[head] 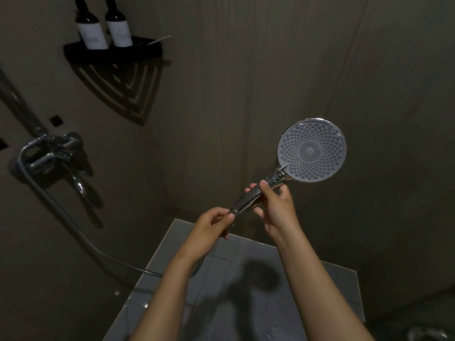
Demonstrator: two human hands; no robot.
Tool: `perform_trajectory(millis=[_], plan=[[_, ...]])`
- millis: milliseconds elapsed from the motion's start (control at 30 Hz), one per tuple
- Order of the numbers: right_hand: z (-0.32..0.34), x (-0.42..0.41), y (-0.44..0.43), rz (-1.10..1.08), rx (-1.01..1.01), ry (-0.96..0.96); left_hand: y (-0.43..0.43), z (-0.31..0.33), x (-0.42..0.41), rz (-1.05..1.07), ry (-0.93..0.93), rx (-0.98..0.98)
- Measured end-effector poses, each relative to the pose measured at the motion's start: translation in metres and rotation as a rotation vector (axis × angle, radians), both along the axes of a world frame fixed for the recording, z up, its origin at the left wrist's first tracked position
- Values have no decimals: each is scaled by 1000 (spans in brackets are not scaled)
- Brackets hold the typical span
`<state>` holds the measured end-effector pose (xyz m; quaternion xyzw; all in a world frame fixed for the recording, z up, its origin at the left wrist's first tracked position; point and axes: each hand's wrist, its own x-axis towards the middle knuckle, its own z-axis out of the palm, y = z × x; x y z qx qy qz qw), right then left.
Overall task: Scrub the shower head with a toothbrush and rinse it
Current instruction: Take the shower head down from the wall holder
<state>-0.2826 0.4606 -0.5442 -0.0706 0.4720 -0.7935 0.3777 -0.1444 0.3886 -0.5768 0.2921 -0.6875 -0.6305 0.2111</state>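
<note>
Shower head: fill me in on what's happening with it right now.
A person holds the shower head up in front of the wall with both hands, its nozzle face turned toward the camera. The right hand grips the chrome handle just below the face; the left hand pinches the handle's lower end with its fingers. Neither hand holds a toothbrush, and no water shows at the nozzles, so scrubbing has not begun. The hose hangs from the wall tap at left.

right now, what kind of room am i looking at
Most likely a bathroom shower stall: a handheld shower head, a wall-mounted mixer tap with its hose, and a black corner shelf holding two dark bottles.
</note>
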Motion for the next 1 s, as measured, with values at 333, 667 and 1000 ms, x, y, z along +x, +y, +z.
perform_trajectory(millis=[333, 667, 1000], plan=[[1, 5, 0, -12, -16, -4, -1, -1, 0, 103, 28, -134], [0, 2, -3, -11, -30, -23, -7, -6, -1, 54, 58, -120], [-2, -2, -5, -14, -54, -55, -8, -7, -5, 52, -44, -145]])
